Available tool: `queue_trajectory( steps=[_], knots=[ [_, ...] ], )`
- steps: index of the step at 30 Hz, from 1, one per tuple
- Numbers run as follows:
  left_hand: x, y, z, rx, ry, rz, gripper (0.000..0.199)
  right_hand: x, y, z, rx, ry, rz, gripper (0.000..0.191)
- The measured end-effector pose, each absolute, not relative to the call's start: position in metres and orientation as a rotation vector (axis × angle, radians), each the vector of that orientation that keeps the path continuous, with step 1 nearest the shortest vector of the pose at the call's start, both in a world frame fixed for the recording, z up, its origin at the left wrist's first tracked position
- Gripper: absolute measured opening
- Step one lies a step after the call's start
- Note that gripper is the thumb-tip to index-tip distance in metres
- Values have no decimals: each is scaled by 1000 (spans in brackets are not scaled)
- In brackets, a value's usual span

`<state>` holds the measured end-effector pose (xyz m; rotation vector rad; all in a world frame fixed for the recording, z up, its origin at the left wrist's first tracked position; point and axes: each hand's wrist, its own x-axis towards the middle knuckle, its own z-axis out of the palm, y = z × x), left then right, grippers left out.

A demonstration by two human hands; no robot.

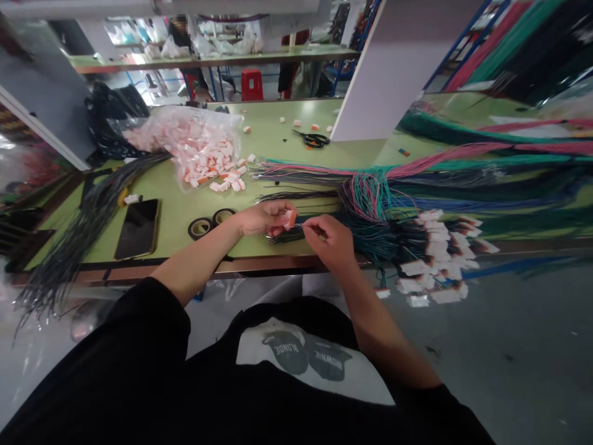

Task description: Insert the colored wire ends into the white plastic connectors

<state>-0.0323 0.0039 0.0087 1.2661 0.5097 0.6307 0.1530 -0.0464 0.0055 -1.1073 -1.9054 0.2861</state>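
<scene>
Near the front edge of the green table, my left hand point(265, 219) pinches a small white and orange connector point(290, 219). Just to its right, my right hand point(330, 240) has its fingers closed on a thin wire point(299, 225) that reaches toward the connector. Behind and to the right of my hands lie long bundles of pink and green wires point(370, 191). Wires ending in white connectors point(438, 247) hang over the table edge at the right. An open plastic bag of connectors point(199, 145) lies at the back left.
A phone point(138, 228) and black tape rolls point(201, 228) lie left of my hands. Black scissors point(312, 139) rest farther back. Grey wires point(92, 216) spill over the left edge. A white post point(370, 93) stands behind the table. People are partly visible in the background.
</scene>
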Motion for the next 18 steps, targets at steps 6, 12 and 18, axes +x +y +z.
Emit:
queue_trajectory(
  steps=[6,12,18],
  knots=[
    [-32,3,9,1305,505,603,43,152,-47,6,-1142,-1981,215,15],
    [-31,2,10,1326,542,595,43,152,-49,8,-1242,-2062,125,17],
    [-29,2,10,1444,599,627,43,151,-50,10,-1419,-2086,105,18]
  ],
)
